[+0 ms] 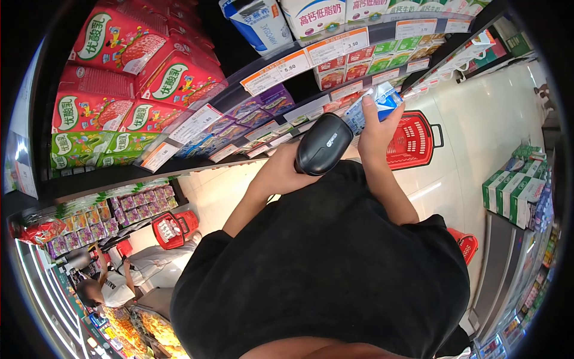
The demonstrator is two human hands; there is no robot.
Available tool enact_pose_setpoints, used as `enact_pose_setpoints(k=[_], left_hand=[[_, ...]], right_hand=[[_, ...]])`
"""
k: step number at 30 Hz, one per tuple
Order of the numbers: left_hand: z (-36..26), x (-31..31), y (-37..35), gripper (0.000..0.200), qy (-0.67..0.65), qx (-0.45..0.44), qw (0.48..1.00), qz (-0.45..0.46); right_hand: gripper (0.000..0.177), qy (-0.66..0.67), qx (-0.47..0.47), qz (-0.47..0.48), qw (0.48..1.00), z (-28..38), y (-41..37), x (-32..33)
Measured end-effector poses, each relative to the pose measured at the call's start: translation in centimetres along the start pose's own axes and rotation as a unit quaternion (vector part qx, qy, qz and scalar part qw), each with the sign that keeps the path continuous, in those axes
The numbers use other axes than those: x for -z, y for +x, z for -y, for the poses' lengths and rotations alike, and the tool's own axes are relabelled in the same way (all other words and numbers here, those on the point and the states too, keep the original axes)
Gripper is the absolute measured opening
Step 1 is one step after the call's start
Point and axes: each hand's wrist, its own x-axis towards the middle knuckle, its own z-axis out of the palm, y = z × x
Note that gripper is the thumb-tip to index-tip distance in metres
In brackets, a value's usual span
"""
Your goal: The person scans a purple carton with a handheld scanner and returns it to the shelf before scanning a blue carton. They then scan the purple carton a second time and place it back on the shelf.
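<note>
At the left, red drink cartons (pixel 173 81) are crowding the shelf (pixel 197 119). Lower down, another person (pixel 110 290) is working beside a small red basket (pixel 173 228), well apart from the wearer.

Nearer the middle, the left hand (pixel 281 170) is gripping a black scanner (pixel 323 143), fingers wrapped round its handle and its head turned toward the right. Just beside it, the right hand (pixel 376 128) is grasping a blue-and-white milk carton (pixel 373 105) from below, holding it up in front of the shelf's price tags – carton and scanner are almost touching.

To read well, the printed code probably needs to be facing the scanner's window. Tilting the carton a little and drawing the two slightly apart would likely be helping, since the right hand's fingers are covering part of the carton's face.

The shelf rail is sitting close behind both hands, so room is lying to the right. There a larger red basket (pixel 412 140) is standing on the pale floor (pixel 478 119), and farther right green-and-white boxes (pixel 508 188) are edging the aisle.
</note>
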Motion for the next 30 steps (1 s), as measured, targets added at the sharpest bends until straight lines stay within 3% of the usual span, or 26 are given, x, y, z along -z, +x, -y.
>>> enact_pose_setpoints(k=[2,3,8,10,11,13,15,16,19,20,21,25,30], left_hand=[[0.1,-0.1,0.1,0.039,0.004,-0.005,1.000,0.002],[-0.5,0.0,0.1,0.038,0.006,-0.018,1.000,0.002],[0.3,1.0,-0.1,0.039,-0.019,-0.024,0.998,0.048],[1.0,1.2,-0.3,0.040,-0.017,0.004,0.996,0.084],[2.4,1.5,-0.8,0.051,-0.035,0.019,0.992,0.118],[4.9,2.0,-1.7,0.063,-0.106,0.076,0.974,0.184],[7.0,2.2,-2.2,0.070,-0.160,0.092,0.950,0.252],[6.9,2.2,-2.5,0.069,-0.206,0.113,0.936,0.261],[5.7,2.3,-2.3,0.066,-0.182,0.133,0.934,0.276],[5.7,1.8,-2.2,0.046,-0.175,0.098,0.947,0.251],[5.6,1.4,-2.1,0.031,-0.168,0.062,0.957,0.228],[3.9,1.1,-2.2,0.040,-0.118,0.083,0.967,0.208],[5.8,0.1,-3.7,0.045,-0.116,0.096,0.977,0.149]], right_hand=[[0.047,-0.069,0.012,-0.016,0.997,-0.1,-0.1,-0.1],[0.048,-0.018,-0.001,-0.009,1.000,-0.9,0.0,0.2],[0.054,-0.016,-0.026,-0.001,1.000,-1.5,-0.3,0.4],[0.057,0.041,0.023,-0.004,0.999,-2.5,-0.3,1.0],[0.057,0.014,0.066,-0.016,0.998,-2.4,-0.2,0.9],[0.066,0.027,0.153,0.068,0.986,1.0,-0.2,-0.8],[0.071,0.039,0.267,0.207,0.940,3.6,0.5,-2.2],[0.066,0.032,0.324,0.232,0.916,5.9,0.5,-3.8],[0.067,0.098,0.401,0.374,0.830,10.4,1.9,-8.4],[0.070,0.121,0.437,0.403,0.795,11.2,2.6,-10.6],[0.069,0.115,0.462,0.407,0.779,11.7,3.1,-12.7],[0.063,-0.041,0.532,0.396,0.747,13.8,3.5,-16.2],[0.062,-0.237,0.512,0.437,0.700,16.1,2.5,-17.3]])
